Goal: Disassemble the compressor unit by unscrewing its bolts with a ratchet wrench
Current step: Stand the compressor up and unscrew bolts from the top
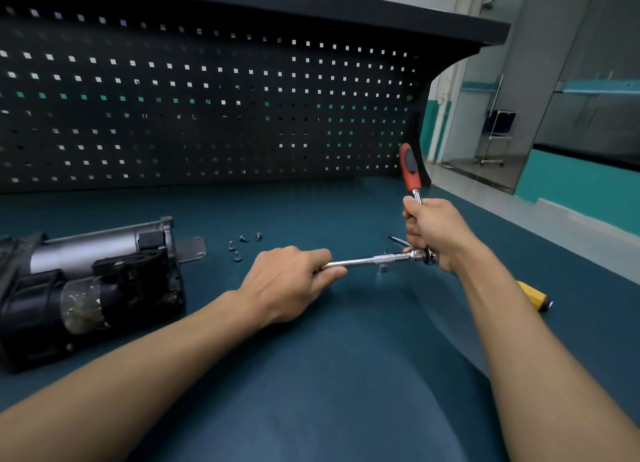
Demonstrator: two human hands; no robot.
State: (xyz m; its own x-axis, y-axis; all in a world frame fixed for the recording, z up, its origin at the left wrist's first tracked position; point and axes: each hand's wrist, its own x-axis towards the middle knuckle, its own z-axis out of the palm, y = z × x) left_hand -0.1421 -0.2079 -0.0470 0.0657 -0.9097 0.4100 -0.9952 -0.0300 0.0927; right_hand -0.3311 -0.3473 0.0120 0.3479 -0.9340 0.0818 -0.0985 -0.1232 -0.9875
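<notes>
Your right hand (436, 233) is curled tight round the steel shank of the one ratchet wrench (410, 167), just above its head, so the red and black grip stands up past your knuckles. Your left hand (294, 281) is wrapped round the far end of a single chrome extension bar (367, 261), which runs level from that hand to the wrench head. Both hands hold the tool above the bench (311, 375), well apart from the work.

Count four loose bolts (237, 256) lying in a small cluster on the mat, between your left hand and the compressor. One small socket (382, 269) sits on the mat just under the knurled part of the bar. One yellow-handled screwdriver (533, 295) lies behind your right forearm, which hides its middle; a thin dark tip shows beyond your right hand.

A black pegboard (207, 108) closes off the back of the bench.

One compressor unit (90, 288) lies on its side at the left edge of the bench, well clear of the wrench. It has a silver cylinder along the top, a black motor body below wrapped in a worn, flaking band, and a flat metal plate (190, 248) jutting from its right end towards the bolts.
</notes>
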